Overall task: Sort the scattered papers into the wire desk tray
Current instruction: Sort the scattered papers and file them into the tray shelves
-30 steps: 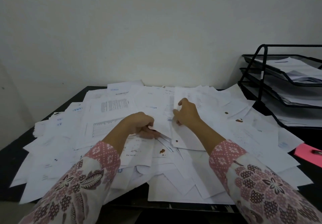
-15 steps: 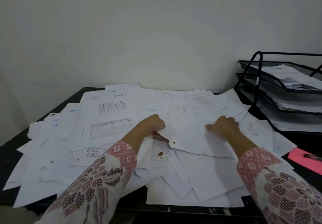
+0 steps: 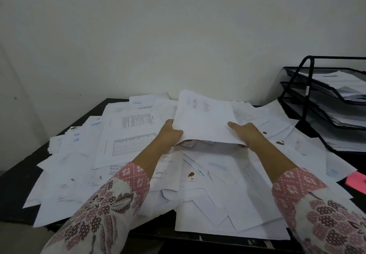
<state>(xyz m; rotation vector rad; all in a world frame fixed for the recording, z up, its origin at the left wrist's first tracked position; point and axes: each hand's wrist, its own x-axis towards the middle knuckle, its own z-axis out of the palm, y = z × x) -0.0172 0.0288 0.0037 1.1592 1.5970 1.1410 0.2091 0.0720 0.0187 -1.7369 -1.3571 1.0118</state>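
Note:
A thick layer of scattered white papers (image 3: 126,147) covers most of the black desk (image 3: 17,176). Both hands hold up one white sheet (image 3: 204,121) above the middle of the pile, its far edge tilted upward. My left hand (image 3: 169,135) grips its left edge. At the sheet's near right corner my right hand (image 3: 247,133) pinches it, thumb lying on top. The black three-tier wire desk tray (image 3: 297,87) stands at the far right, with papers lying in its tiers.
A pink paper (image 3: 355,180) lies on the desk at the right edge, below the tray. A plain pale wall rises directly behind the desk. Several sheets hang over the desk's front edge.
Both hands have lifted the sheet off the pile and tilted it up. My right hand moved from the pile's middle to the sheet's right corner.

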